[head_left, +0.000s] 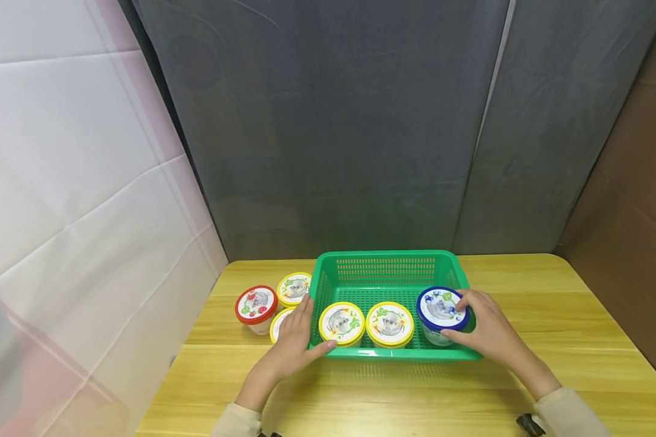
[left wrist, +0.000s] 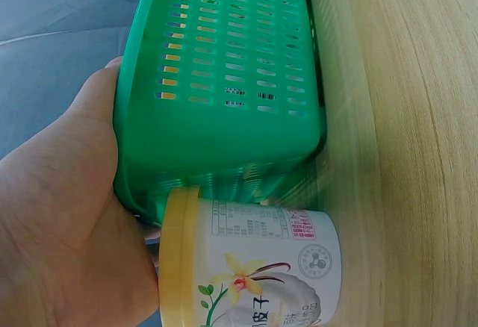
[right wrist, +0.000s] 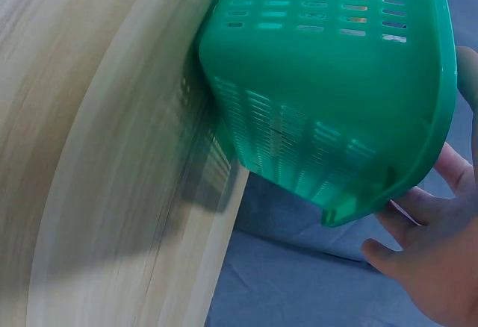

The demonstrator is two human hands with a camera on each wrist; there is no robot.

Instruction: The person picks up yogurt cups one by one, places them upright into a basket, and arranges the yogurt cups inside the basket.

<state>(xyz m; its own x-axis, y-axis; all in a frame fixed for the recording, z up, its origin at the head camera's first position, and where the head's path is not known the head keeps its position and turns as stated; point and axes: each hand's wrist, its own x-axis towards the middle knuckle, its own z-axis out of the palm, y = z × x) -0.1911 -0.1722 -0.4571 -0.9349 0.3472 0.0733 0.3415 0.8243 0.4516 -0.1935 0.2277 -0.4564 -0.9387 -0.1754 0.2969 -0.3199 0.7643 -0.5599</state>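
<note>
Rising far to the left of the green basket (head_left: 385, 255), a creased white sheet (head_left: 87, 158) borders the wooden counter (head_left: 410, 403). Nearer, yet left of the basket, a red-lidded cup (head_left: 256, 306) stands upright on the counter. Between it and the basket's left wall come two more cups: a far yellow-lidded cup (head_left: 293, 288) and a near yellow-lidded cup (head_left: 277, 323), the latter partly hidden by the left hand (head_left: 291, 345). That hand rests against the basket's near left corner, its fingers released and nearly straight along the left rim, its thumb spread over the front edge (the left wrist view shows a cup with a vanilla flower on its side just beside the basket). A pale sleeve (head_left: 239, 421) covers that forearm.

Inside the basket, along its front, sit a left inner cup (head_left: 341, 323) and a middle inner cup (head_left: 390, 325), both yellow-lidded. Behind the basket spreads a dark grey cloth (head_left: 328, 127). At the basket's right end is a blue-lidded cup (head_left: 436, 309), its lid tipped slightly; whether its base touches the basket's floor, I cannot tell. The right hand (head_left: 491, 331) reaches over the basket's right wall, fingers and thumb grasping that cup near its lid. Farthest right of the basket stands a brown panel (head_left: 631, 218).
</note>
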